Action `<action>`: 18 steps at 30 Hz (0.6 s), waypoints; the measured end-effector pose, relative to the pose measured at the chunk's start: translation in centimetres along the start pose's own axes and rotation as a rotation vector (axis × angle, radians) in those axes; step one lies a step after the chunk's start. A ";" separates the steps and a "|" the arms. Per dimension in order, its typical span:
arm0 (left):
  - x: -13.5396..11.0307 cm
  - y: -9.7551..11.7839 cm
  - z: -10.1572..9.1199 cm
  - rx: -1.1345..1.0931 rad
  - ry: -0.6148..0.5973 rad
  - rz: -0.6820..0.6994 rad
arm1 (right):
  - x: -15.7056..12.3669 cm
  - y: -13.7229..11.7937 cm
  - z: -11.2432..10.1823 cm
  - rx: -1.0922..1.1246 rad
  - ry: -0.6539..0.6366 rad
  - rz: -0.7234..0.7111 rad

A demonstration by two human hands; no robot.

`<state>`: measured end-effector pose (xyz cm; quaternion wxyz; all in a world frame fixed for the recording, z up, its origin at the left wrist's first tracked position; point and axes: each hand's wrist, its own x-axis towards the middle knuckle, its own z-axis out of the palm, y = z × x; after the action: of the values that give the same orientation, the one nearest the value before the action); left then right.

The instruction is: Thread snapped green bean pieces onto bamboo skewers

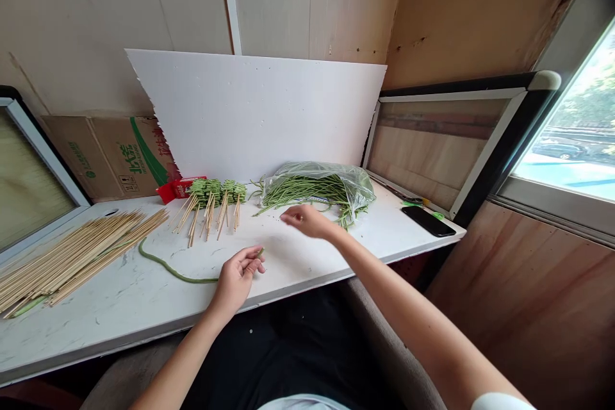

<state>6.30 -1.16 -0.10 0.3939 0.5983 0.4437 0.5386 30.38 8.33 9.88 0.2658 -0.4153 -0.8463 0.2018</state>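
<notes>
Left hand [237,278] pinches one bean [168,267]; right hand [307,221] near one bag [319,189].

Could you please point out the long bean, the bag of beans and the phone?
long bean [168,267]: head view, middle of curve.
bag of beans [317,187]: head view, middle of plastic.
phone [428,221]: head view, screen centre.

Single head view, looking forward and down over white table [120,307], close; wall behind, edges probably wide-angle warped.
</notes>
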 end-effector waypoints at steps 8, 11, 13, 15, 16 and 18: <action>0.1 0.5 -0.5 -0.056 0.072 0.024 | -2.2 -3.7 6.9 0.272 -0.116 -0.112; 0.4 0.4 -0.8 -0.041 0.043 0.012 | -2.4 -3.1 7.4 0.390 -0.046 -0.123; 0.5 0.4 -0.8 -0.022 0.024 0.015 | -2.7 -2.9 7.5 0.456 -0.029 -0.114; 0.6 0.5 -0.8 0.025 0.005 0.028 | -2.9 -2.9 7.6 0.514 -0.058 -0.116; 0.6 0.5 -0.8 0.064 -0.008 0.036 | -3.0 -2.9 7.8 0.539 -0.074 -0.118; 0.7 0.7 -0.9 0.167 -0.026 0.061 | -2.9 -2.7 8.1 0.576 -0.072 -0.113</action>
<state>5.45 -0.67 0.84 0.3320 0.6492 0.4633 0.5036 25.29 3.44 4.27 0.3533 -0.2678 -0.7848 0.4331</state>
